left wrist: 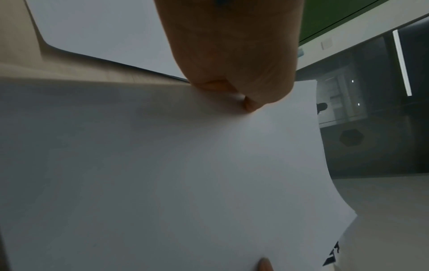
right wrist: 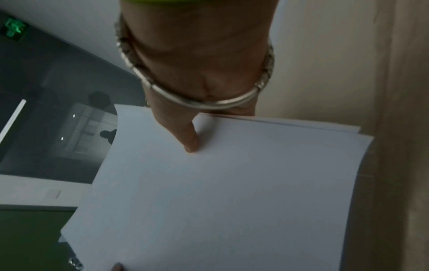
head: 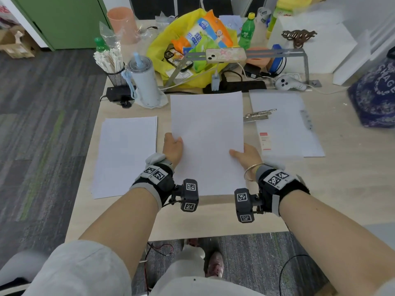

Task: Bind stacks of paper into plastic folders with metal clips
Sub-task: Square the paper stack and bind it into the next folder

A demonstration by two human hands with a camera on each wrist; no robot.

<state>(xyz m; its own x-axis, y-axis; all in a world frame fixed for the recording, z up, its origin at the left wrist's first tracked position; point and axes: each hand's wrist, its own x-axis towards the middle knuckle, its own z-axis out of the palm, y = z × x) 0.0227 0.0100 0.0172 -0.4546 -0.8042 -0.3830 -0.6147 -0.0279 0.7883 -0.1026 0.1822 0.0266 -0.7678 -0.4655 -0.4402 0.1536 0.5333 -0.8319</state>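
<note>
White paper makes up the stack held up off the table by both hands: the left hand pinches its left edge, thumb on top and the other fingers hidden beneath, and the right hand grips its right edge the same way. In the right wrist view the thumb lies flat on the top sheet and the sheet edges at the near corner are slightly fanned, so the stack is not fully squared. In the left wrist view the left thumb presses down on the sheet close to its edge.

The stack's long axis runs straight away from the person, its far short edge over the middle of the table. The plastic folder lies flat to the right of the stack, near the right hand and well apart from the left, its long axis roughly parallel to the stack's. Its metal clip sits at the folder's left edge toward the far end, just beside the stack's right side, with the lever apparently raised. Another paper pile rests on the table to the left.

Judging from this, the stack must travel rightward and settle onto the folder, with one edge fed under the clip; the right hand leads, being nearer
</note>
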